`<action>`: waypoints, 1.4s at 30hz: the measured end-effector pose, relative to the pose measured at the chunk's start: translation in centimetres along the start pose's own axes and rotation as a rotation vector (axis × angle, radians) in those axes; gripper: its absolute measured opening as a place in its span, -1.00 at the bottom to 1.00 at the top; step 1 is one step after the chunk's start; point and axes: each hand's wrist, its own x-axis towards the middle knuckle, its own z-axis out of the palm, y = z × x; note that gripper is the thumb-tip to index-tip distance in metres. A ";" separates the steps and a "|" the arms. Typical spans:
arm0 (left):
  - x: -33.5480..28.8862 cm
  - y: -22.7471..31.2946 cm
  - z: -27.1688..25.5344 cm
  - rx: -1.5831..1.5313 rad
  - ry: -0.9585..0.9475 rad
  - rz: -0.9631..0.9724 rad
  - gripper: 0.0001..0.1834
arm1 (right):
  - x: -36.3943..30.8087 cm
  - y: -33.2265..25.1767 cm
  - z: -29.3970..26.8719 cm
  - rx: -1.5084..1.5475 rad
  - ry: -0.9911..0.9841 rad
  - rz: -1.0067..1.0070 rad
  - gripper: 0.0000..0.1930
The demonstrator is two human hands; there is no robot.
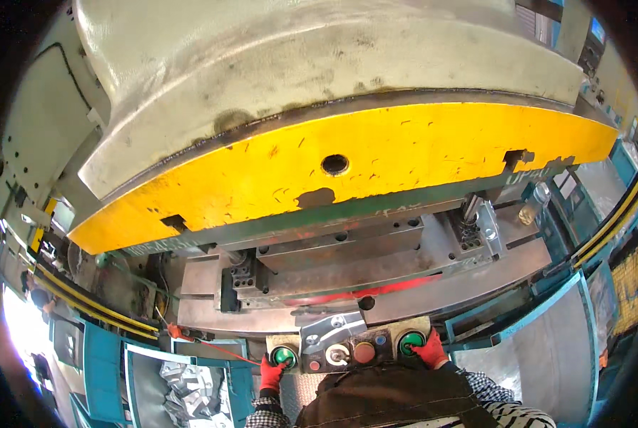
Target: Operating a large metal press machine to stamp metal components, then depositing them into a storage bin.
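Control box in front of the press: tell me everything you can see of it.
The control box is wide and low, with pale, worn-looking end plates. Each end carries a round green button in a dark ring: left button, right button. Between them sit a small red button, a whitish knob and a larger red button. A grey metal part overlaps its back edge. The red-gloved left hand and right hand are at the green buttons.

The left glove (270, 375) and right glove (432, 351) are red, the near right sleeve (484, 386) checked black and white, the left button (283, 356) and right button (409, 343) green, the far beam (404, 153) yellow, the apron (397, 394) brown.
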 end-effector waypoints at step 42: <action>4.2 45.7 8.5 0.234 0.234 1.297 -0.66 | 14.4 2.3 -23.8 0.233 0.505 0.104 -0.30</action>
